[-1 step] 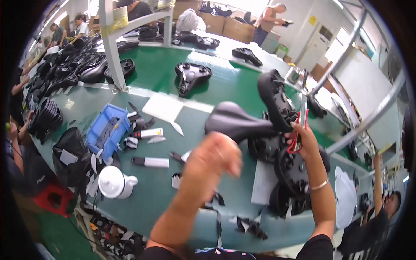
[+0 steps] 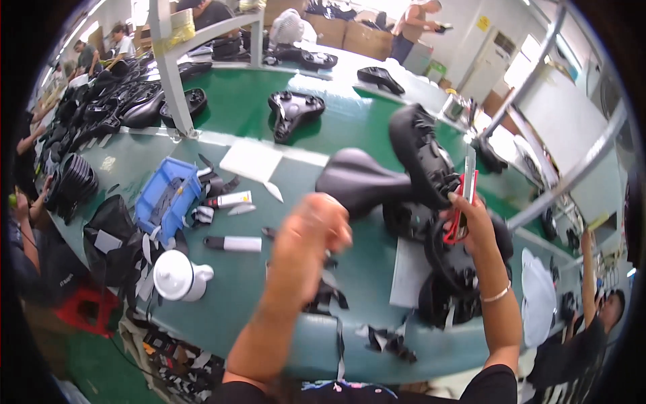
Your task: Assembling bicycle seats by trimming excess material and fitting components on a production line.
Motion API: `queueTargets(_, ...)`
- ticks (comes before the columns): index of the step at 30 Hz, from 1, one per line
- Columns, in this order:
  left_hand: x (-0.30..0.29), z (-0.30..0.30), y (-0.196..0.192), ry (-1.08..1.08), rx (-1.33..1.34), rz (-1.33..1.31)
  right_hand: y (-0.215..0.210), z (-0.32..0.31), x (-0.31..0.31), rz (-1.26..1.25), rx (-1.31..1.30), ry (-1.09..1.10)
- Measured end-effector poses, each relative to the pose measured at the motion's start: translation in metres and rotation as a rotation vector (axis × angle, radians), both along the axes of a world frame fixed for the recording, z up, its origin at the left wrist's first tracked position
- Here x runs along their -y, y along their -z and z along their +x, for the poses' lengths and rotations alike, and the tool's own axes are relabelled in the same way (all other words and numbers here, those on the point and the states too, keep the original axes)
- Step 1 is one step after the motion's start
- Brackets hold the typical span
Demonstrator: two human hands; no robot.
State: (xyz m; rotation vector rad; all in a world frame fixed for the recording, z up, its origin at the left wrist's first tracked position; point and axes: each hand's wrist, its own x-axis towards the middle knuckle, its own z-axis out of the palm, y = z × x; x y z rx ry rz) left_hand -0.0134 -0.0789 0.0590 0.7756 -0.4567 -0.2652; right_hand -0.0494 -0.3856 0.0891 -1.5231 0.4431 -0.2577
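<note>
A yellow sign (image 2: 483, 23) hangs on the back wall (image 2: 464, 40), but its marks are too small to read. A white pack (image 2: 232, 199) on the table (image 2: 232, 283) has tiny, blurry print. Small pale letters (image 2: 66, 278) stand on dark cloth (image 2: 44, 266) at the left. A pale blue print (image 2: 346, 387) is on the person's black shirt (image 2: 494, 385).

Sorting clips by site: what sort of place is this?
Probably a bicycle-seat factory workshop: many black saddles are heaped at the left, another saddle lies on the long green surface, and large cardboard boxes stand at the back.
</note>
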Motion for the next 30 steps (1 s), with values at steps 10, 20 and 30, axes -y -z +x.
queueTargets(10,-0.074,-0.065,0.089,0.261,-0.364,0.342,0.09,-0.194,-0.134,-0.504,-0.079,-0.471)
queueTargets(20,-0.077,-0.078,0.046,0.169,-0.286,0.792,0.081,-0.192,-0.119,-1.219,0.432,-0.575)
queueTargets(30,-0.073,-0.073,0.053,0.025,-0.195,0.996,0.113,-0.25,-0.154,-1.215,-0.074,-0.528)
